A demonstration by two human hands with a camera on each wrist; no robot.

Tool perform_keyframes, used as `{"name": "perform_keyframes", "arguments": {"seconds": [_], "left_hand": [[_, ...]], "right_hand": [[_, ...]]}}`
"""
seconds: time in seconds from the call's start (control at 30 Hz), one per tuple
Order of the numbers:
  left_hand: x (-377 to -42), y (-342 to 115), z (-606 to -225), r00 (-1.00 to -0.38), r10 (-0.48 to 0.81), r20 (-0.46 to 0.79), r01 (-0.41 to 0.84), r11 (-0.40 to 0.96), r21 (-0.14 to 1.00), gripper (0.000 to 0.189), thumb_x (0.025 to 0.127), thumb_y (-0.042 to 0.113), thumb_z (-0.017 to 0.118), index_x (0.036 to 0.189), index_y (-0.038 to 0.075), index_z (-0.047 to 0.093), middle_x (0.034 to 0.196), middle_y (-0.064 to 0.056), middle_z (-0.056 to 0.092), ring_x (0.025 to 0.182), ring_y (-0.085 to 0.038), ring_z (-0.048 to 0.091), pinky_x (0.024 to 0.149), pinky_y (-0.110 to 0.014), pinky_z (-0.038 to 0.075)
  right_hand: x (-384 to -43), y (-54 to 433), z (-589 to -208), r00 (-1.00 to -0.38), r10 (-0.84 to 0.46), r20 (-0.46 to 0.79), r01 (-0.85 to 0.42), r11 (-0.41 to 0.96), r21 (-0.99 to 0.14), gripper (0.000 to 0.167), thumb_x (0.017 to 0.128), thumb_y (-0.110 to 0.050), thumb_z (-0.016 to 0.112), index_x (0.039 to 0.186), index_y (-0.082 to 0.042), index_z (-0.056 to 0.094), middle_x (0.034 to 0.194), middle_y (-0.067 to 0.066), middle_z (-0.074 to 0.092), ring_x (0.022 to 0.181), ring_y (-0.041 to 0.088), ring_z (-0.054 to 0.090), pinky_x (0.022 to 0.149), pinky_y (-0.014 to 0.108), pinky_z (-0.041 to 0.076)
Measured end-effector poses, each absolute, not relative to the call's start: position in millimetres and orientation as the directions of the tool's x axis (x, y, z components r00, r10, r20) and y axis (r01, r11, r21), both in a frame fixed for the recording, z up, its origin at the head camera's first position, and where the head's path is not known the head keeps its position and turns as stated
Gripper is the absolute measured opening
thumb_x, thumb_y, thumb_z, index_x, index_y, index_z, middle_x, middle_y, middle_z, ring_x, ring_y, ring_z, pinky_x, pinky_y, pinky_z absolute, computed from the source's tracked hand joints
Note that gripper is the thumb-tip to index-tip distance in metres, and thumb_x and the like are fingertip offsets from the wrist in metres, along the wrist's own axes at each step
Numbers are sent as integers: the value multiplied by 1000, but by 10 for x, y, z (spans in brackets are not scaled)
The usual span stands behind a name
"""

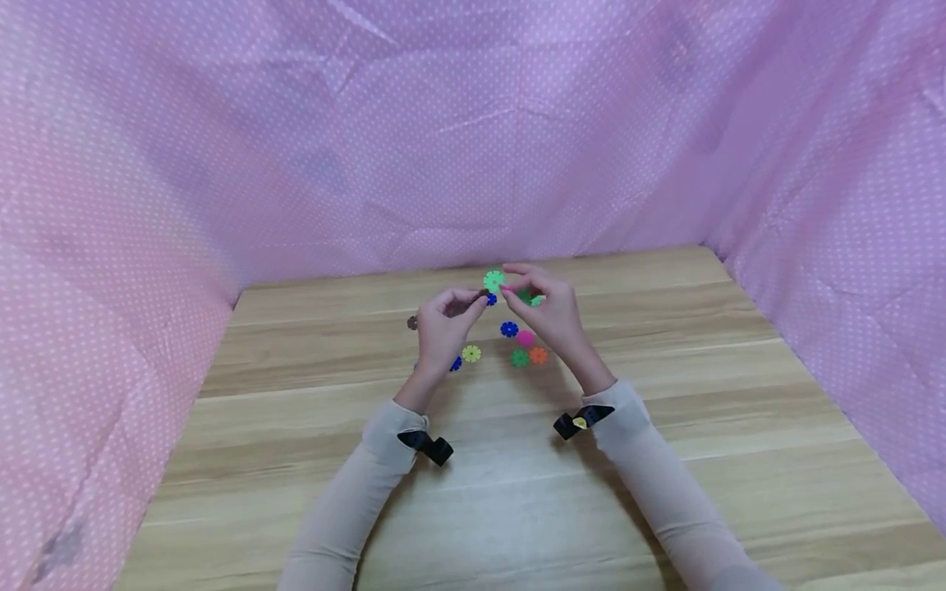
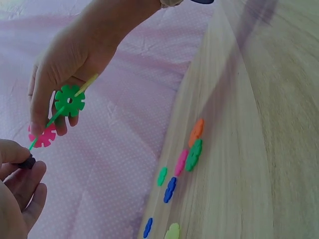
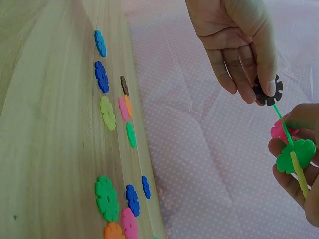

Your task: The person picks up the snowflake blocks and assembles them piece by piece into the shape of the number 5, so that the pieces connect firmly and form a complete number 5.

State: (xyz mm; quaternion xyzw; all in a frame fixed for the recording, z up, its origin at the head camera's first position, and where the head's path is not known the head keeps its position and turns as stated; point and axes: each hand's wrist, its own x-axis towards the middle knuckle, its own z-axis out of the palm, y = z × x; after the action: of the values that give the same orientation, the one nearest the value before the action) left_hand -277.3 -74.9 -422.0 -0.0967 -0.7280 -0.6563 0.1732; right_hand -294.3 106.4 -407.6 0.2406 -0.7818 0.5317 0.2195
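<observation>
Five pieces, at a guess, in the cluster [image 2: 63, 102] held above and beyond the loose yellow disc [image 1: 473, 350]?

Yes: a dark brown disc [image 3: 268, 100], a light green disc [image 1: 492, 277], a pink disc [image 2: 46, 136], a green disc [image 3: 303, 152] and a yellow piece [image 3: 299, 175] seen edge-on.

And held how?

With the left hand [image 1: 446, 330], pinching the dark brown disc between thumb and fingers, beyond and left of the loose yellow disc. With the right hand [image 1: 553, 310], apparently pinching the pink disc, beyond and to the right of the loose yellow disc.

Already joined?

Apparently the dark brown disc to one edge of the light green disc, and the green disc with the yellow piece toward the opposite end. Cannot tell about the pink disc: perhaps slotted in, perhaps merely held close.

Not yet joined?

Plenty, lying on the table [image 1: 510, 501]. Right of the loose yellow disc: a loose green disc [image 1: 521, 358], an orange disc [image 1: 539, 355], a loose pink disc [image 1: 525, 337] and a dark blue disc [image 1: 509, 329]. Just left of it: a second blue disc [image 1: 456, 364], with a light blue disc [image 3: 100, 43] farther left. Beyond and to the left: a loose brown disc [image 1: 412, 323].

So, how far along?

Only partway, to judge by so small a cluster against so many single discs.
</observation>
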Motion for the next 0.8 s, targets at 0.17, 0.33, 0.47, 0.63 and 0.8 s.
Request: {"name": "perform_keyframes", "arguments": {"seconds": [0.17,0.33,0.47,0.63,0.8], "left_hand": [[-2775,-750,-4240,-905,-75,419,408,128,904,10,90,9,79,97,3,78,104,-11,78,91,-20,74,82,-31,62],[-2768,-756,-4238,-897,-70,436,427,121,896,9,89,6,78,97,2,78,104,-13,78,92,-25,74,79,-23,61],[-2767,-758,-4240,-897,-70,437,426,128,896,9,90,6,78,97,1,77,104,-14,78,91,-23,74,77,-22,61],[-2766,-751,-4252,-893,-78,443,430,136,892,9,90,5,77,96,-1,77,102,-15,78,88,-20,73,76,-24,62],[-2771,-739,-4265,-885,-83,457,444,142,885,8,90,5,76,94,-1,77,101,-16,78,87,-19,74,77,-29,63]], "right_hand": [[-2941,1071,-4078,-795,-147,589,-602,311,-735,4,88,-1,78,90,1,76,118,14,75,81,12,65,71,28,56],[-2909,1035,-4045,-820,-127,557,-565,331,-756,6,87,4,77,93,5,75,114,20,75,76,7,62,72,38,58],[-2881,1004,-4006,-831,-124,542,-549,340,-764,7,87,7,74,94,9,74,113,24,74,77,10,61,72,45,57],[-2888,1000,-4022,-835,-121,537,-544,339,-768,6,87,6,75,93,8,74,112,23,74,80,17,63,71,38,57],[-2914,1022,-4079,-830,-131,543,-554,316,-770,6,88,0,78,93,3,76,113,18,75,82,17,64,69,24,54]]}}
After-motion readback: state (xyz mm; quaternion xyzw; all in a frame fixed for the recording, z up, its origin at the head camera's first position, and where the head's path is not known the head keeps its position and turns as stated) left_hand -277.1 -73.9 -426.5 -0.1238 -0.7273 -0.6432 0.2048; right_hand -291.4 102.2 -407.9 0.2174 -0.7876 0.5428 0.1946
